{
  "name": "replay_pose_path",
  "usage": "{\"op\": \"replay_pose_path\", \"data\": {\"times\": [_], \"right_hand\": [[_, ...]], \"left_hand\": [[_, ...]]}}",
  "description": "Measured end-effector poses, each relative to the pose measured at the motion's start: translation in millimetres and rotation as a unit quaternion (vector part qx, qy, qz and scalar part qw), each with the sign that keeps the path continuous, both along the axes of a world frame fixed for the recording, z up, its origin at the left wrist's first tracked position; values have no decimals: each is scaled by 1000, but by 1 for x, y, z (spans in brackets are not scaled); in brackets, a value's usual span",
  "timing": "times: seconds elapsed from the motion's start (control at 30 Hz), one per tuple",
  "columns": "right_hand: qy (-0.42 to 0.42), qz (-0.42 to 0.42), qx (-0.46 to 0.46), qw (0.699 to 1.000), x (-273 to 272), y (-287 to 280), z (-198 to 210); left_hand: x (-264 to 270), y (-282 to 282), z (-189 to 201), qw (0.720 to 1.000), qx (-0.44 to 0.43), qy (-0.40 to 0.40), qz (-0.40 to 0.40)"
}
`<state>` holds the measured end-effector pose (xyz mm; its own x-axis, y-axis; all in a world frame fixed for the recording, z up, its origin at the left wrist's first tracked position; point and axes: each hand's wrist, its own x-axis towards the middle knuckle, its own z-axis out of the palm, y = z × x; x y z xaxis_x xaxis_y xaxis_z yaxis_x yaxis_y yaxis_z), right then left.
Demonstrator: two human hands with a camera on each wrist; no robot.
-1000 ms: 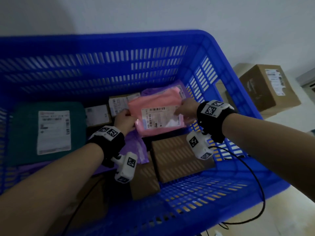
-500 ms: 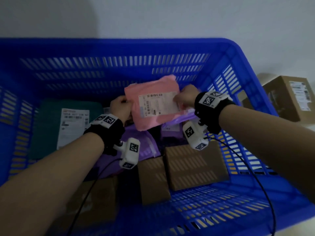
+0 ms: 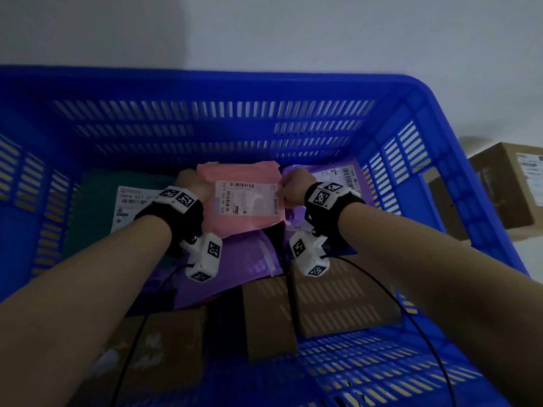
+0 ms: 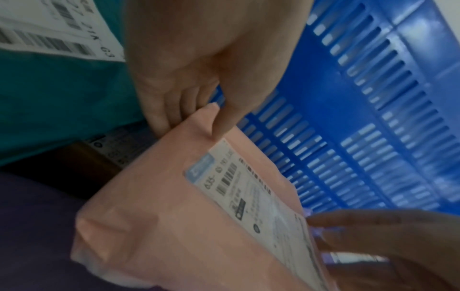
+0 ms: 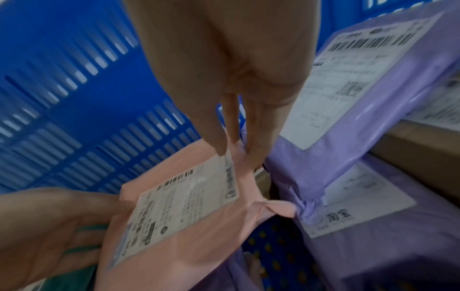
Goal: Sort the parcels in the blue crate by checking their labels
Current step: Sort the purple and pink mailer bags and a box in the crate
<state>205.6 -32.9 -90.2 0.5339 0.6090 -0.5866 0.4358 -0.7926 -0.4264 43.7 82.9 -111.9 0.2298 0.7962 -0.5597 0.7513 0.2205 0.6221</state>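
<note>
We hold the pink parcel (image 3: 245, 198) up inside the blue crate (image 3: 205, 83), label side toward us, near the far wall. Our left hand (image 3: 192, 186) pinches its left edge, thumb on the front and fingers (image 4: 159, 118) behind, as the left wrist view shows. Our right hand (image 3: 293, 189) pinches the right edge just beside the white label (image 3: 246, 198), thumb on the front against the label's corner and fingers (image 5: 251, 141) behind. The label shows a barcode along its top, but the print is too blurred to read. To the left lies a teal parcel (image 3: 94, 212) with its own label facing up. To the right a purple parcel (image 3: 338, 174) leans against the crate's side, and a second purple parcel (image 3: 241, 259) lies under our wrists. Brown cardboard boxes (image 3: 338, 301) fill the near part of the crate. Outside the crate, on the right, stands another cardboard box (image 3: 511, 183) with a label.
</note>
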Motion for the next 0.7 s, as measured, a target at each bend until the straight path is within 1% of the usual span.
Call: {"op": "replay_pose_path", "data": {"times": [0.13, 0.17, 0.23, 0.3, 0.33, 0.37, 0.43, 0.5, 0.57, 0.6, 0.63, 0.7], "right_hand": [[47, -19, 38, 998, 5, -8, 0], [56, -26, 52, 997, 7, -11, 2], [79, -52, 92, 991, 14, -20, 11], [113, -101, 122, 981, 24, -34, 24], [119, -123, 124, 977, 31, -43, 32], [121, -140, 116, 976, 39, -52, 38], [125, -168, 83, 974, 52, -71, 47], [119, -183, 39, 975, 62, -91, 52], [105, -178, -16, 978, 67, -113, 53], [98, -164, -50, 980, 69, -125, 53], [89, -142, -91, 982, 68, -136, 52], [67, -81, -163, 981, 60, -154, 54]], "left_hand": [[5, -9, 7, 999, 3, 16, -31], [7, -11, 10, 999, 17, 21, -30], [8, -16, 16, 997, 72, 30, -30], [10, -24, 26, 991, 130, 13, -39], [12, -29, 32, 989, 140, -1, -54], [15, -36, 37, 988, 132, -12, -78], [23, -53, 46, 991, 67, -31, -110], [30, -75, 51, 992, -53, -71, -92], [32, -97, 49, 975, -184, -101, -71], [33, -107, 46, 965, -229, -98, -80], [33, -116, 42, 958, -255, -85, -101], [34, -132, 34, 951, -273, -46, -139]]}}
